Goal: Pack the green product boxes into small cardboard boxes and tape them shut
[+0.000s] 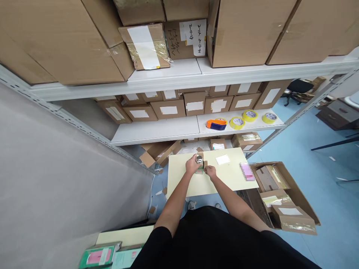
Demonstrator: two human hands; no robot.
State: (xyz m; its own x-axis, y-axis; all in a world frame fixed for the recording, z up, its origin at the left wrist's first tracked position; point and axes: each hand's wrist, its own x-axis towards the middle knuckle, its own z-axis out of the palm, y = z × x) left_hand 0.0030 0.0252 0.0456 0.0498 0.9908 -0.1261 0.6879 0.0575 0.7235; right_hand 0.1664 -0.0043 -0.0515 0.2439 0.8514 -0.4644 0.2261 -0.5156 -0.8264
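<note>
Over the cream table (182, 186), my left hand (192, 164) is closed around a small round object with a shiny silver top (199, 159). My right hand (211, 171) is closed beside it, its fingertips pinching the edge of a small brown cardboard box (205, 164). Part of that box is hidden behind the round object and my fingers. Just below the round object lies a small green packet (199, 171), between my two hands. Farther right on the table are a white paper slip (223, 159) and a pink item (247, 172), partly blurred out.
A shelf rack (157, 127) beyond the table holds cardboard boxes (169, 109), yellow tape rolls (237, 123) and an orange-and-blue tape dispenser (216, 124). An open carton (304, 203) with boxes stands on the floor at right. A grey wall (70, 160) rises at left.
</note>
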